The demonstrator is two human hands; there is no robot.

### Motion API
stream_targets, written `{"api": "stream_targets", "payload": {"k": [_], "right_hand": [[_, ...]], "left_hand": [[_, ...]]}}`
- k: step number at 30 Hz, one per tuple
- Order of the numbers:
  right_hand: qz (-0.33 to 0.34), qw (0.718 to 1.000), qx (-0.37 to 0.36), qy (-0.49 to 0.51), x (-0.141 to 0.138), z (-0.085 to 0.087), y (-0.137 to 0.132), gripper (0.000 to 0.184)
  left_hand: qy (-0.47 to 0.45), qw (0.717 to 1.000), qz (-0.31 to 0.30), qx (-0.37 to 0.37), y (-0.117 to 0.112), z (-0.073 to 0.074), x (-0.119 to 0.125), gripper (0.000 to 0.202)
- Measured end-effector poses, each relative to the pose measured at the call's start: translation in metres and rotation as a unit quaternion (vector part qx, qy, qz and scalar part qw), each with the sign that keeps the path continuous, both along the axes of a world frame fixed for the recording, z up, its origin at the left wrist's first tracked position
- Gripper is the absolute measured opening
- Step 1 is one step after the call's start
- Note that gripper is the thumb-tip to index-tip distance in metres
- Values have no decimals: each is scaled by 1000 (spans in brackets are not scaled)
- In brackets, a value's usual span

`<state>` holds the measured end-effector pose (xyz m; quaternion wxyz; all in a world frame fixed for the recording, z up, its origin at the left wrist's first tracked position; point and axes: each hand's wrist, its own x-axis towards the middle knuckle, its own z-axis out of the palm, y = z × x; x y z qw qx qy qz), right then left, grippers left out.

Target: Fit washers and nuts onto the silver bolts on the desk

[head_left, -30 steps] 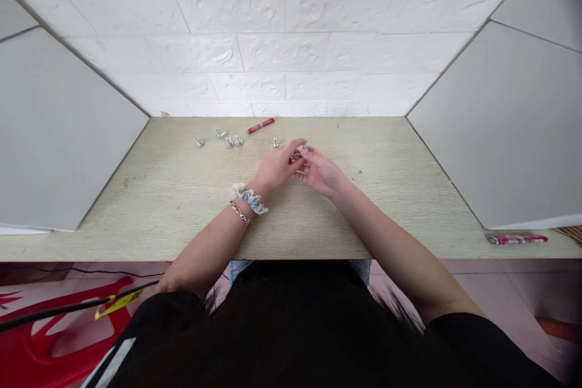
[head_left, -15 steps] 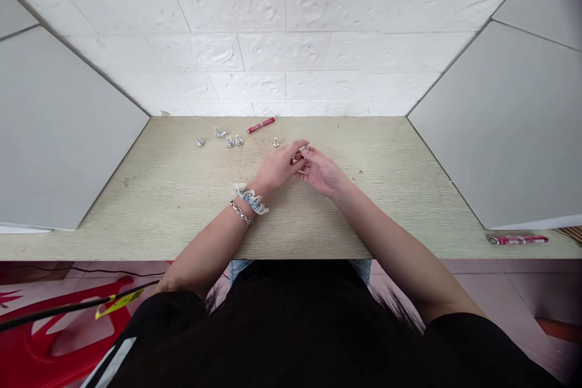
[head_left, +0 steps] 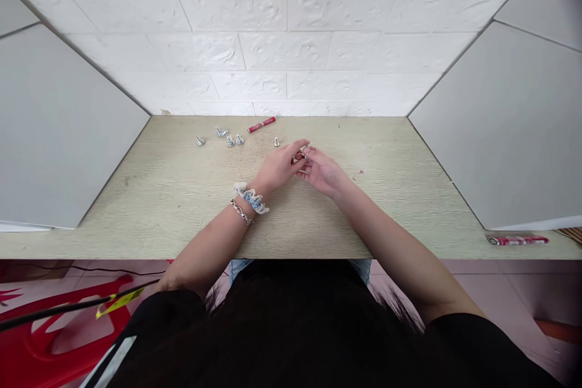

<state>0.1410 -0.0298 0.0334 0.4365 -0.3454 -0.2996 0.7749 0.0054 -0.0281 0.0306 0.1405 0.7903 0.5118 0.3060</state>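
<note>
My left hand (head_left: 279, 165) and my right hand (head_left: 324, 171) meet above the middle of the table, fingertips touching. Between them is a small silvery bolt (head_left: 305, 156), mostly covered by the fingers. Both hands pinch it, the thumb and fingers of each closed around it. Just beyond my left hand, a single bolt (head_left: 276, 142) stands on its head. Farther left are more bolts with washers or nuts: a pair (head_left: 234, 140) close together, a small cluster (head_left: 221, 131) behind them, and one lying bolt (head_left: 200, 140).
A red marker-like tube (head_left: 261, 125) lies at the back of the wooden table (head_left: 159, 194). Another red tube (head_left: 518, 240) lies by the front right edge. Grey panels (head_left: 509, 133) flank the table, with a white brick-pattern wall (head_left: 291, 48) behind. A red chair (head_left: 54, 345) stands lower left.
The fingertips of my right hand have shifted slightly around the bolt, its thumb a little lower. Both arms stay nearly in place, and the things on the table have not moved.
</note>
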Motion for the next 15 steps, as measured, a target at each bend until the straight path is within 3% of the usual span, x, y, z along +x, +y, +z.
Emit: {"api": "stream_targets", "payload": {"k": [7,15], "right_hand": [[4,999,-33,-3,-1,5,1,23],[9,1000,0,-9,0,2,0,8]], "left_hand": [[1,1000,-2,-5,1,2,0,39],[0,1000,1,-4,0,1,0,38]]}}
